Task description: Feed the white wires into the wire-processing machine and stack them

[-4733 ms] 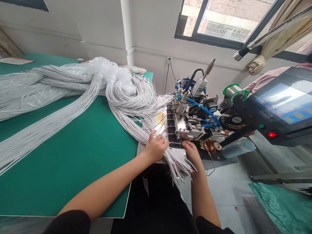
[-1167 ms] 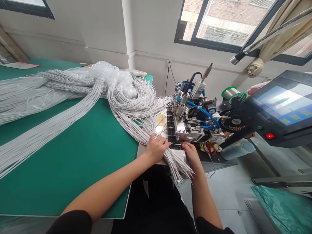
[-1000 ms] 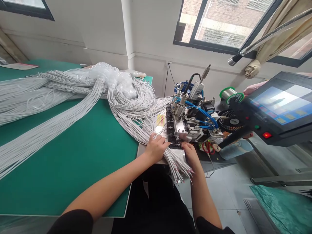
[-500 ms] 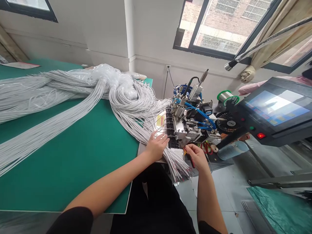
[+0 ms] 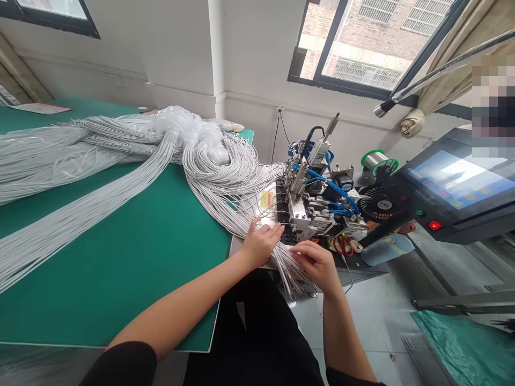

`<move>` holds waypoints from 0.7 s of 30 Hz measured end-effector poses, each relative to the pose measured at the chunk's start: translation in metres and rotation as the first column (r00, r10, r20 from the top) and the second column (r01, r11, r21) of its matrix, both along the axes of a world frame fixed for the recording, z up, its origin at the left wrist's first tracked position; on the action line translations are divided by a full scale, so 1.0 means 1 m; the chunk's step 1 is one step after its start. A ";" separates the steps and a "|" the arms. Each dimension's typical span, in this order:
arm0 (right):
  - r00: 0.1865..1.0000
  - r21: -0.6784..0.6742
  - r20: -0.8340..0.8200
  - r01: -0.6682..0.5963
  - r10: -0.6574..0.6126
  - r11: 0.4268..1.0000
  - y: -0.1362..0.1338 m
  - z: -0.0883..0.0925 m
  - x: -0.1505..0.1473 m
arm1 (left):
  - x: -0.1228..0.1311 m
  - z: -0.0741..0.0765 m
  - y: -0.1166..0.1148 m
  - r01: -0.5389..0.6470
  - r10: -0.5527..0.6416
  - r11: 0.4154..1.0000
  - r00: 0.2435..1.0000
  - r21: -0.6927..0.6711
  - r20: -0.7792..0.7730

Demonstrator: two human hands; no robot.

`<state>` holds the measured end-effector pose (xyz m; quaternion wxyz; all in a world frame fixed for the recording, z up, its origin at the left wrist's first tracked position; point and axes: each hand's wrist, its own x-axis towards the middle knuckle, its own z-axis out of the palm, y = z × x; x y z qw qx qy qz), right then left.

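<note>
Long bundles of white cables (image 5: 132, 177) lie across a green table (image 5: 120, 268) and fan out to its right edge. My left hand (image 5: 261, 242) rests palm down on the cable ends, fingers stretched toward a small machine (image 5: 317, 206) with blue hoses. My right hand (image 5: 316, 265) is just right of it, fingers curled and pinching at the stripped cable ends (image 5: 292, 271) that hang over the table edge. What the pinch holds is too small to name for sure.
A touch-screen control panel (image 5: 458, 187) with a red lamp stands at the right. A small black fan (image 5: 380, 203), a green spool of wire (image 5: 378, 159) and red-handled scissors (image 5: 341, 244) sit by the machine. Windows are above, grey floor below.
My right hand has pulled back from the machine's front slot to the hanging cable ends, leftward and toward me. My left hand stays on the bundle, fingers now flatter.
</note>
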<state>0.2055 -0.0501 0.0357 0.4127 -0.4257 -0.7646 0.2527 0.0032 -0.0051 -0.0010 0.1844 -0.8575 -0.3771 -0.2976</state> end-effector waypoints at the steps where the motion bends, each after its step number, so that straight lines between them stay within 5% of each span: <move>1: 0.996 0.013 -0.040 0.074 -0.074 0.997 0.002 -0.003 0.000 | 0.000 0.000 0.000 0.002 -0.002 1.000 1.000 0.004 0.009; 6: 0.893 -0.164 -0.237 0.350 -0.381 0.922 0.015 -0.016 0.002 | -0.001 0.003 0.000 0.028 -0.029 1.000 0.996 0.012 0.087; 14: 0.816 -0.374 -0.358 0.319 -0.453 0.871 0.025 -0.025 -0.002 | -0.001 0.003 0.001 0.063 -0.069 0.997 0.990 0.054 0.125; 21: 0.818 -0.430 -0.437 0.174 -0.373 0.886 0.029 -0.029 0.002 | 0.000 -0.002 0.005 0.081 -0.081 0.997 0.993 0.011 0.087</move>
